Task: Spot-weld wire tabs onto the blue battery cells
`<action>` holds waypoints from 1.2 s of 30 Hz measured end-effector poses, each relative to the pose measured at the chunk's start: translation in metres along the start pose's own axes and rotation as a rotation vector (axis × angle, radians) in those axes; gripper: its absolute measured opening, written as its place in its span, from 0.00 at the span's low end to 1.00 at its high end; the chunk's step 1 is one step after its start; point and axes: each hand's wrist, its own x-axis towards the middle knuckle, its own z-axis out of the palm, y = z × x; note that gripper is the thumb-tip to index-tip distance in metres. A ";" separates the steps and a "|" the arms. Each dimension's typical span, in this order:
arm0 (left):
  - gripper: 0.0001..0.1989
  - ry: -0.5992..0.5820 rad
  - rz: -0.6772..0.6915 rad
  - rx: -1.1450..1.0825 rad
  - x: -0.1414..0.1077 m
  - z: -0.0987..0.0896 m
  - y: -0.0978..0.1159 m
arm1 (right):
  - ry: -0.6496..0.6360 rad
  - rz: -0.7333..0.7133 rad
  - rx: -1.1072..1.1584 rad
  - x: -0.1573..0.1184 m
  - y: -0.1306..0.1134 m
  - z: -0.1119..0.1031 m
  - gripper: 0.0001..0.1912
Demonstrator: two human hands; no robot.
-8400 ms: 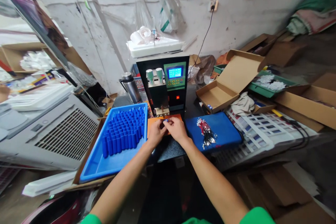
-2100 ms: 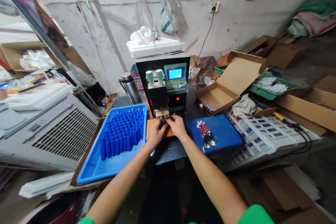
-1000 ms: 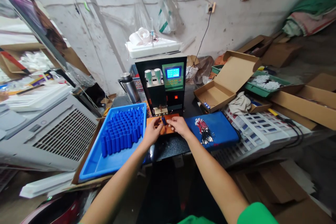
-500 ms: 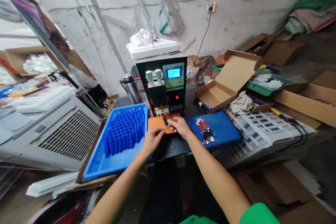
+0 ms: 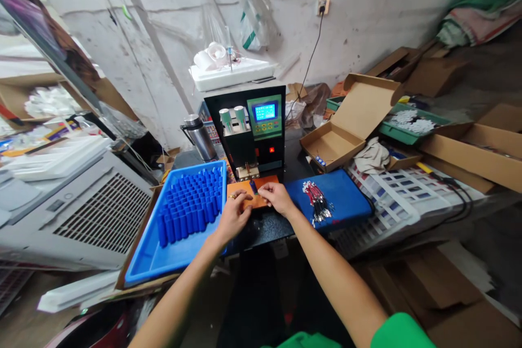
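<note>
A dark blue cylindrical battery cell (image 5: 253, 187) stands on the orange board (image 5: 269, 180), beneath the electrode pins of a black spot welder (image 5: 222, 103) with a lit screen. My right hand (image 5: 278, 199) is just right of the cell, thumb and forefinger pressed together; what they hold, if anything, is too small to make out. My left hand (image 5: 234, 214) hovers at the board's left front edge, thumb and fingers apart, with nothing visible between them. Left of it, a blue tray (image 5: 179, 258) holds many upright blue cells (image 5: 190, 201). Red and black wire leads (image 5: 318, 202) lie in a bundle on a blue pad (image 5: 348, 196).
A steel thermos (image 5: 199, 137) stands behind the tray. On the right are an open cardboard box (image 5: 336, 144), a green tray (image 5: 408, 126) of white parts and a white plastic crate (image 5: 391, 201). White foam (image 5: 232, 75) rests on top of the welder.
My left hand's fingers have parted from a pinch and moved slightly up and left. My right fingertips remain near the cell. The whole view has shifted slightly.
</note>
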 end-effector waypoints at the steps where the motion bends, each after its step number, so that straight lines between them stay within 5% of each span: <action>1: 0.16 -0.023 0.029 0.018 0.001 0.000 -0.002 | 0.021 0.023 0.069 0.000 -0.001 -0.001 0.13; 6: 0.27 -0.174 0.107 0.016 0.015 0.008 -0.008 | 0.061 0.082 0.286 0.000 -0.007 -0.003 0.14; 17: 0.19 -0.117 -0.048 -0.161 0.019 0.016 -0.001 | 0.107 0.080 0.484 0.006 -0.004 -0.010 0.16; 22: 0.16 -0.100 -0.169 -0.288 0.032 0.012 0.000 | 0.116 0.092 0.469 0.006 -0.004 -0.010 0.16; 36: 0.16 -0.048 -0.203 -0.325 0.044 0.024 -0.014 | 0.176 0.074 0.319 0.006 -0.007 -0.002 0.17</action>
